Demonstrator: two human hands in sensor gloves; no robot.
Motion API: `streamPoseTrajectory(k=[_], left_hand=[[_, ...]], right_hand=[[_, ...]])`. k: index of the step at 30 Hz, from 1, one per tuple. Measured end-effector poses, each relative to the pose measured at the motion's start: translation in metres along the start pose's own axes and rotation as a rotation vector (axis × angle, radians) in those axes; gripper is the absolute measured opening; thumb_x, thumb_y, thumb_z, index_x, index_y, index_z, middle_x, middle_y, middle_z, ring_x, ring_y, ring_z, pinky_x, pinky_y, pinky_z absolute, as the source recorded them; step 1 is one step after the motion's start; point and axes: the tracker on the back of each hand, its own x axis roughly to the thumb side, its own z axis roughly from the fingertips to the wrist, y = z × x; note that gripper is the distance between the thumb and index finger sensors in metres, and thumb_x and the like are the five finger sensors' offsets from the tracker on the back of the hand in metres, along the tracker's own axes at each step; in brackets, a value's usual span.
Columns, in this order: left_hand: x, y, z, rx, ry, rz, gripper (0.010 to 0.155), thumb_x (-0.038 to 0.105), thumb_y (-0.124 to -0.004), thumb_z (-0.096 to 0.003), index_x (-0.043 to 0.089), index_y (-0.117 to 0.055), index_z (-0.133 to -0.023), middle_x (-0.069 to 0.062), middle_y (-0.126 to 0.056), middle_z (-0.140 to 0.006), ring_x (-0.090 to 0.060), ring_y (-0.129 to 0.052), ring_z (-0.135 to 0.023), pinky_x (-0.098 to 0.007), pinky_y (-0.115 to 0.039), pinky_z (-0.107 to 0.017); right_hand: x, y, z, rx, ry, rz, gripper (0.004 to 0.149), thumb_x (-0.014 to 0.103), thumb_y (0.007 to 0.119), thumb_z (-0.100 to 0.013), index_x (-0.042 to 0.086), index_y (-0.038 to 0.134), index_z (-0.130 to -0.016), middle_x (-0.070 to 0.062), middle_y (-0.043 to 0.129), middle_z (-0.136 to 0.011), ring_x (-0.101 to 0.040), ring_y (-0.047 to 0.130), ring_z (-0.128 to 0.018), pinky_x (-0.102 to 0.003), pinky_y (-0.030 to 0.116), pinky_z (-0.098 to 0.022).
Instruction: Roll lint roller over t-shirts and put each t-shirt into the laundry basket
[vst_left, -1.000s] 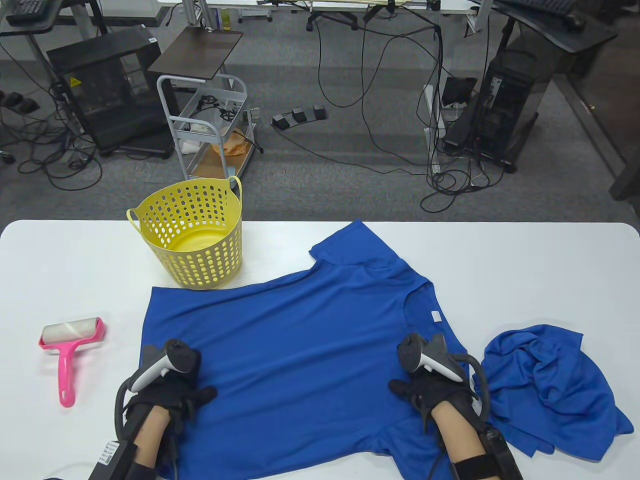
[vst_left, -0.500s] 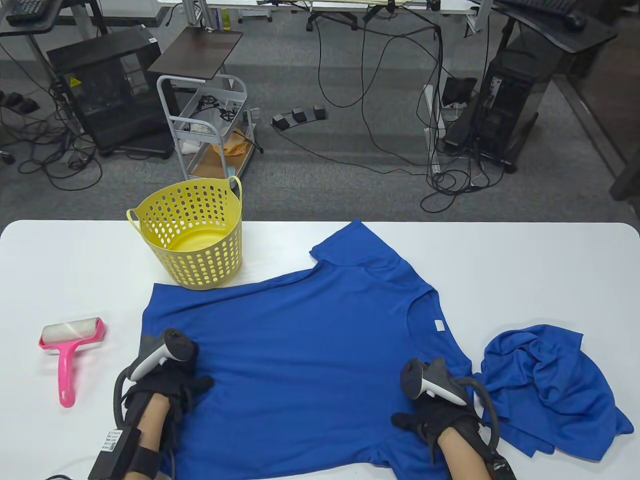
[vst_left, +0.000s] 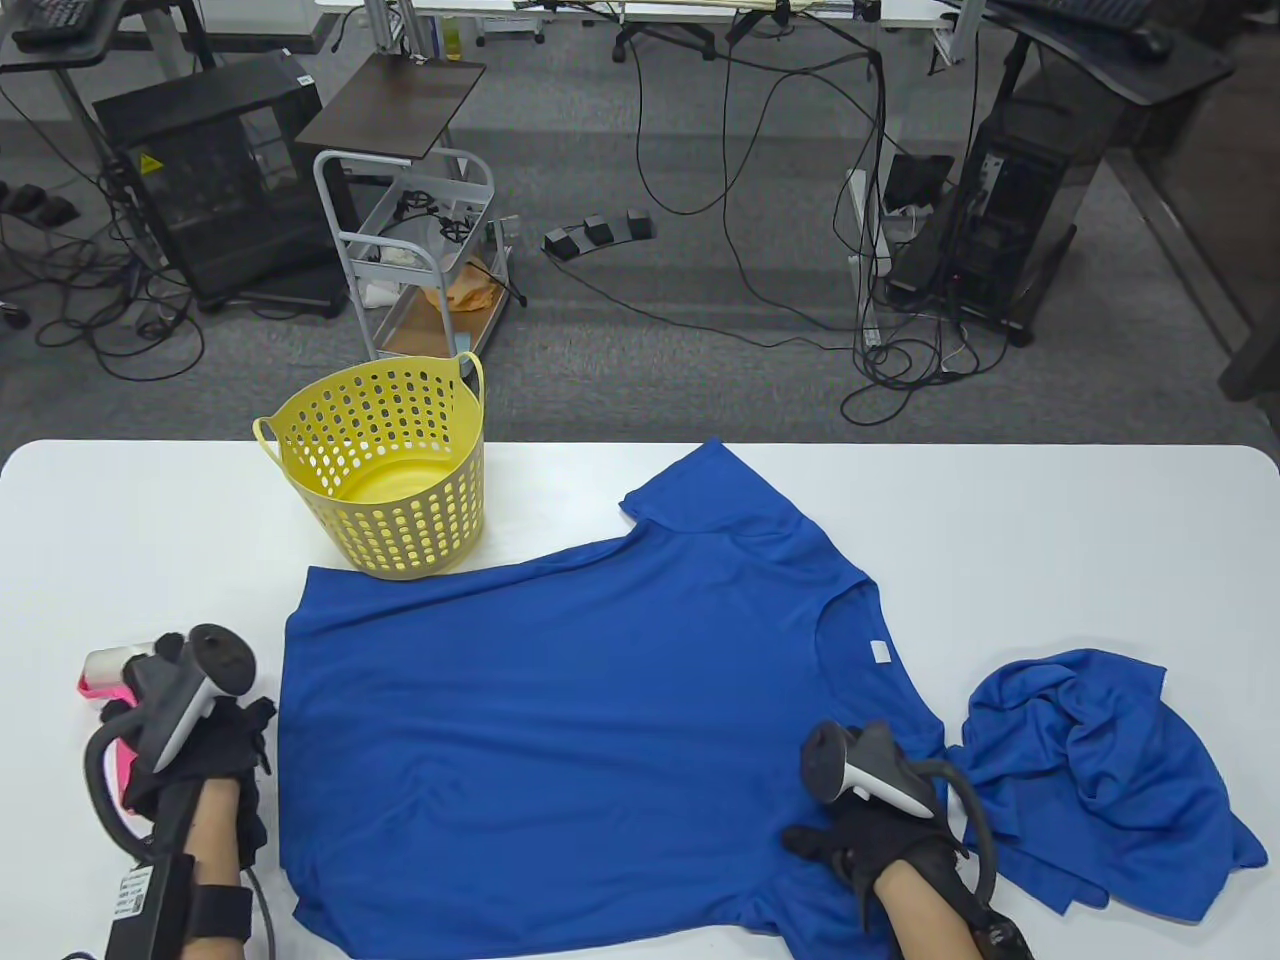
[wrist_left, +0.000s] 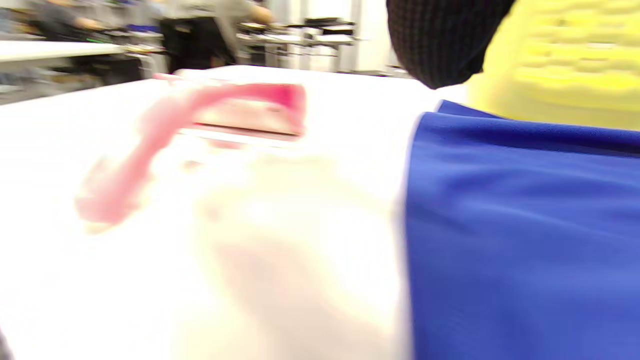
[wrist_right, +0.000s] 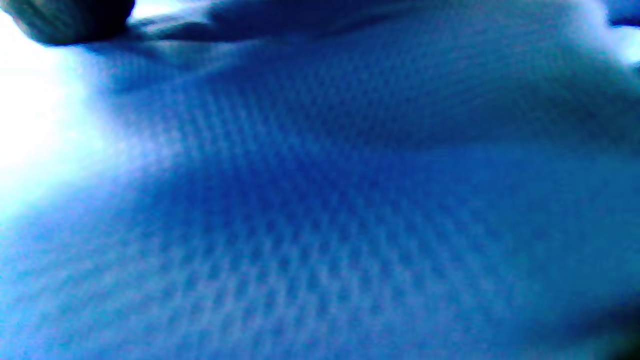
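The right hand (vst_left: 880, 835) lies on the lower right part of a blue t-shirt (vst_left: 560, 720), near its sleeve. Its thumb points left across the cloth; the tracker hides the fingers, so how far they are spread cannot be told. In the right wrist view the lens is filled with blue knit, very close, with one dark fingertip (wrist_right: 70, 17) at the top left corner.

The left hand (vst_left: 205, 745) is over the white table (vst_left: 1050, 540), just left of the shirt's edge, above the handle of a pink lint roller (vst_left: 110, 675). Whether it touches or grips the roller cannot be told; its tracker covers the fingers. The blurred left wrist view shows the roller lying on the table with no fingers round it.

The shirt is spread flat across the middle of the table, collar to the right. A second blue shirt (vst_left: 1095, 775) lies crumpled at its right.

A yellow basket (vst_left: 385, 470) with round holes stands upright behind the flat shirt's far left corner, touching its hem. Nothing lies inside it.
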Motion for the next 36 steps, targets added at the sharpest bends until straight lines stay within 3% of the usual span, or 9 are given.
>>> streamPoseTrajectory(k=[2, 4, 7, 12, 15, 20, 23, 29, 36], left_hand=[[-0.017, -0.006, -0.010, -0.043, 0.070, 0.041, 0.069, 0.052, -0.073, -0.0489, 0.042, -0.040, -0.109, -0.005, -0.018, -0.117, -0.041, -0.020, -0.112, -0.063, -0.034, -0.078], [-0.030, -0.017, -0.019, -0.127, 0.117, 0.086, 0.064, 0.051, -0.073, -0.0492, 0.043, -0.049, -0.108, -0.008, -0.023, -0.118, -0.043, -0.028, -0.112, -0.063, -0.039, -0.077], [-0.037, -0.031, -0.028, -0.160, 0.125, 0.123, 0.061, 0.051, -0.073, -0.0495, 0.039, -0.056, -0.106, -0.012, -0.031, -0.117, -0.037, -0.051, -0.111, -0.060, -0.049, -0.077], [-0.035, -0.037, -0.034, -0.053, 0.085, 0.070, 0.046, 0.038, -0.074, -0.0517, 0.042, -0.068, -0.097, -0.008, -0.048, -0.110, -0.025, -0.073, -0.097, -0.055, -0.057, -0.075], [-0.031, -0.033, -0.028, 0.054, 0.032, 0.046, 0.043, 0.033, -0.075, -0.0508, 0.041, -0.072, -0.093, -0.011, -0.059, -0.103, -0.020, -0.090, -0.085, -0.051, -0.075, -0.068], [-0.014, -0.013, 0.002, 0.181, -0.130, 0.226, 0.041, 0.035, -0.074, -0.0499, 0.038, -0.076, -0.091, -0.013, -0.065, -0.098, -0.011, -0.101, -0.055, -0.042, -0.087, -0.054], [0.006, -0.004, 0.026, 0.167, -0.286, 0.286, 0.042, 0.036, -0.072, -0.0508, 0.038, -0.073, -0.092, -0.013, -0.066, -0.096, -0.007, -0.099, -0.039, -0.038, -0.088, -0.046], [0.045, 0.007, 0.083, 0.080, -0.454, 0.218, 0.041, 0.038, -0.071, -0.0519, 0.040, -0.076, -0.093, -0.012, -0.069, -0.096, -0.005, -0.098, -0.031, -0.035, -0.089, -0.040], [0.070, 0.000, 0.141, -0.072, -0.474, 0.064, 0.039, 0.039, -0.073, -0.0520, 0.040, -0.083, -0.090, -0.013, -0.078, -0.092, -0.003, -0.101, -0.025, -0.032, -0.092, -0.035]], right_hand=[[0.000, 0.000, 0.000, 0.000, 0.000, -0.002, 0.084, 0.068, 0.054, -0.041, 0.036, 0.004, -0.100, -0.009, 0.000, -0.112, -0.045, 0.013, -0.100, -0.066, 0.031, -0.070], [0.000, 0.000, 0.000, 0.001, -0.001, -0.002, 0.084, 0.068, 0.054, -0.041, 0.036, 0.004, -0.100, -0.009, 0.000, -0.112, -0.045, 0.013, -0.100, -0.066, 0.031, -0.070], [0.000, 0.000, 0.000, 0.002, -0.002, -0.005, 0.084, 0.068, 0.054, -0.041, 0.036, 0.004, -0.100, -0.009, -0.001, -0.112, -0.045, 0.012, -0.100, -0.066, 0.031, -0.070], [0.000, 0.001, 0.000, 0.001, -0.005, -0.013, 0.084, 0.068, 0.054, -0.041, 0.035, 0.004, -0.100, -0.009, -0.001, -0.111, -0.045, 0.012, -0.099, -0.066, 0.030, -0.070], [0.000, 0.001, 0.000, 0.001, -0.005, -0.016, 0.084, 0.068, 0.054, -0.041, 0.035, 0.004, -0.100, -0.009, -0.001, -0.111, -0.045, 0.011, -0.099, -0.066, 0.029, -0.070], [-0.001, 0.002, 0.000, -0.001, -0.008, -0.017, 0.084, 0.068, 0.053, -0.041, 0.035, 0.003, -0.101, -0.009, -0.002, -0.111, -0.045, 0.011, -0.099, -0.067, 0.029, -0.070], [-0.001, 0.002, 0.000, -0.001, -0.008, -0.020, 0.084, 0.068, 0.053, -0.041, 0.035, 0.003, -0.100, -0.009, -0.002, -0.111, -0.045, 0.010, -0.099, -0.067, 0.028, -0.070], [-0.001, 0.002, 0.000, 0.001, -0.008, -0.025, 0.084, 0.067, 0.053, -0.042, 0.035, 0.003, -0.100, -0.009, -0.002, -0.111, -0.045, 0.010, -0.099, -0.066, 0.028, -0.070], [-0.001, 0.003, 0.001, 0.000, -0.008, -0.024, 0.084, 0.067, 0.053, -0.042, 0.035, 0.003, -0.100, -0.009, -0.002, -0.111, -0.045, 0.010, -0.099, -0.066, 0.028, -0.070]])
